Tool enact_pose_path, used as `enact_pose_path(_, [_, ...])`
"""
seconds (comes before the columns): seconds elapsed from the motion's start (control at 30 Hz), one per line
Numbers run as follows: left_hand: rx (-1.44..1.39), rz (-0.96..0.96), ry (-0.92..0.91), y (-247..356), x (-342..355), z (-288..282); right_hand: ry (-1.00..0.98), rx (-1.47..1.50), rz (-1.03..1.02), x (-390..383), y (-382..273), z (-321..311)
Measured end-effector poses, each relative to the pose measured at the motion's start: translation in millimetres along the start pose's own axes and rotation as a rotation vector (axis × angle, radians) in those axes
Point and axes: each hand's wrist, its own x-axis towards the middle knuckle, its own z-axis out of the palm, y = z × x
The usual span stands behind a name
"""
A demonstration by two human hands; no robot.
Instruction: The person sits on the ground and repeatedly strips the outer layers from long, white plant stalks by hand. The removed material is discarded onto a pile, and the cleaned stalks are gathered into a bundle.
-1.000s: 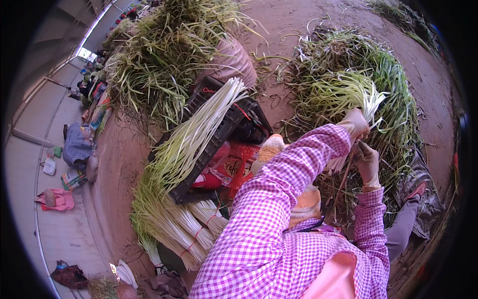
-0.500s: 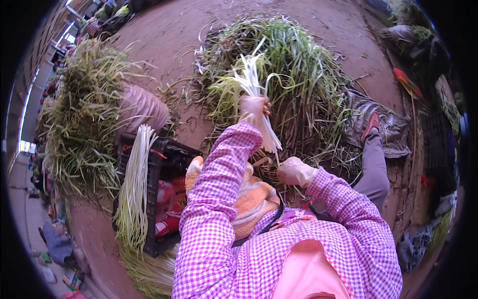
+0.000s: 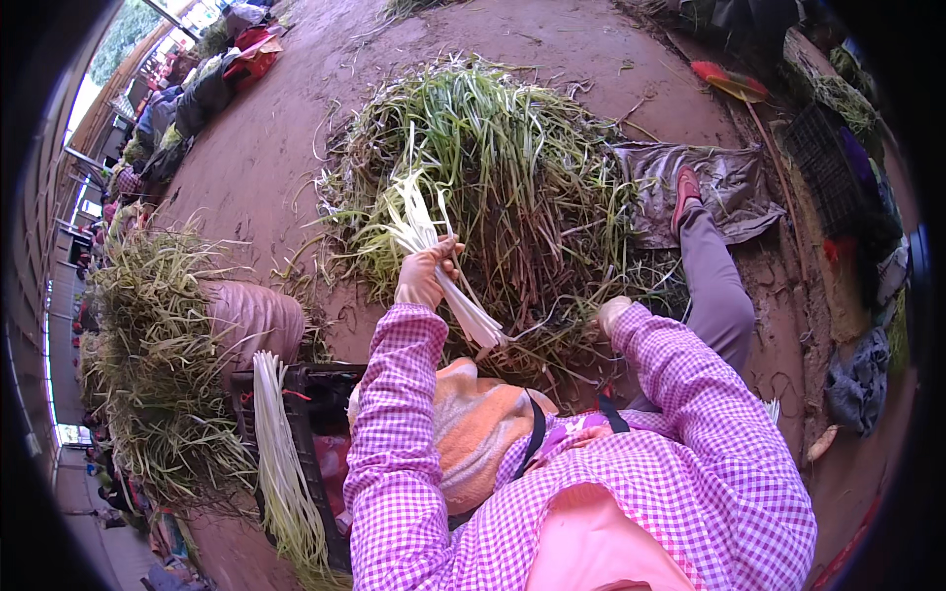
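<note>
left hand point(image 3: 424, 278) forward, fingers point(image 3: 448, 248) round pale stalks point(image 3: 469, 313); right hand point(image 3: 613, 313) angled inward, fingers unclear.

Right hand point(image 3: 613, 313) moved off from stalks point(image 3: 461, 303), now well apart from left hand point(image 3: 422, 278), at near edge of pile point(image 3: 493, 167). View swung right; pile further left.

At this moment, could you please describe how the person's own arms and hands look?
The left sleeve and right sleeve are long, in purple-and-white check. The left hand and right hand seem to wear thin, snug gloves; I can make out no markings.
</note>
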Motion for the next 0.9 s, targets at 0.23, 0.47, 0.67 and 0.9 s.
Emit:
enact_pose_path(0.23, [0.024, -0.029, 0.058, -29.9, -5.0, 10.2, 0.033, 0.426, -0.163, -46.9, -60.4, -74.1])
enact_pose_path(0.47, [0.118, -0.034, 0.083, -46.8, -7.4, 16.5, 0.578, 0.356, -0.135, -28.3, -97.3, -100.4])
enact_pose_path(0.67, [0.206, -0.042, 0.051, -51.5, -10.2, 17.2, 0.363, 1.467, -0.427, 13.9, -113.9, -133.8])
enact_pose_path(0.9, [0.217, -0.058, 0.034, -25.8, -32.0, 7.5, 0.01, 1.635, -0.76, 33.0, -122.6, -146.0])
